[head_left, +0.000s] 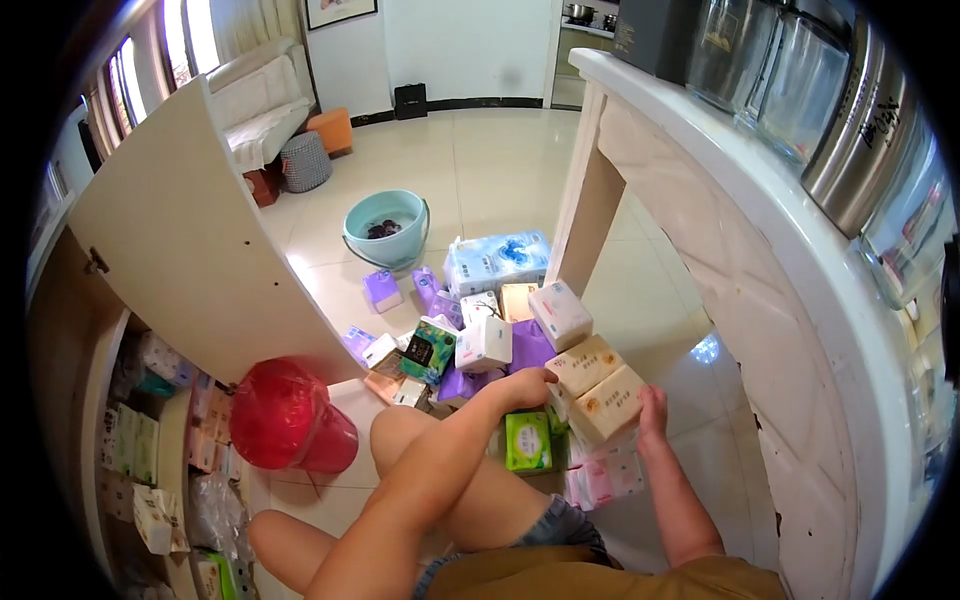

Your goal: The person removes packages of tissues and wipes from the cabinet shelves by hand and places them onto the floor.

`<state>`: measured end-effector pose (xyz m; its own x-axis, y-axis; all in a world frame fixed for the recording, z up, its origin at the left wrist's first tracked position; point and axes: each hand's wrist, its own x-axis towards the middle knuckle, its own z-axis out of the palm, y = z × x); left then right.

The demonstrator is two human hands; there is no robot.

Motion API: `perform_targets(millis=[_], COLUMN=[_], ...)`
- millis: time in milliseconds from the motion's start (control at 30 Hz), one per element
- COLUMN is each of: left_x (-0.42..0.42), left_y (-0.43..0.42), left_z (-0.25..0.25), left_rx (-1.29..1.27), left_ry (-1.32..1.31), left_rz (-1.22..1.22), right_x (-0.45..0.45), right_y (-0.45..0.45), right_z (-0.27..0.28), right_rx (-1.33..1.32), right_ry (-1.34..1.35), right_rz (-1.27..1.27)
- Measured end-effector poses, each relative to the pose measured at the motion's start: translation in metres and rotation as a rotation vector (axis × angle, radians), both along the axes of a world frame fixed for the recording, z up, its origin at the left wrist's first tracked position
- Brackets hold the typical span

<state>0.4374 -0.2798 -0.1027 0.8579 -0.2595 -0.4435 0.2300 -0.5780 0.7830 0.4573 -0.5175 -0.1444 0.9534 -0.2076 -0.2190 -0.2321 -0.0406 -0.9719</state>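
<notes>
Between my hands is a pair of tan tissue packs (598, 388), side by side above the pile. My left hand (528, 387) grips their left side, fingers partly hidden, while my right hand (652, 413) is closed on the right end. Below them lie a green tissue pack (528, 442) and pink tissue packs (606, 480). Just beyond sits a white tissue pack (561, 314). Purple packs (532, 345), another white pack (484, 344) and a dark green patterned box (429, 350) are heaped to the left. A large blue-and-white tissue bundle (497, 262) stands behind.
A red bin (295, 415) stands left of my knees, beside an open cabinet door (190, 230). Tissue packs fill the cabinet shelves (130, 440). A light blue bucket (387, 228) is farther out. On my right, a white counter (690, 130) carries glass jars and a steel flask.
</notes>
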Motion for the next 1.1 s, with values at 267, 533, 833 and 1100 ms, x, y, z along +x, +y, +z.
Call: perform_targets(millis=[267,533,833,1100], left_x=[-0.003,-0.025,-0.177,-0.349], left_y=[0.019,0.072,0.195,0.259], left_z=[0.035,0.095,0.084,0.081], left_rx=[-0.294,-0.812,-0.618,-0.403], left_ry=[0.037,-0.290,-0.530,-0.826], left_rz=[0.437,0.938,1.405,1.779], right_x=[0.011,-0.004,-0.051,-0.196], right_y=[0.018,0.117,0.282,0.445], right_z=[0.015,0.076,0.129,0.195], right_rx=[-0.251,0.204,0.482,0.623], right_ry=[-0.266,-0.501,-0.429,-0.368], right_rz=[-0.128,0.198,0.773,1.452])
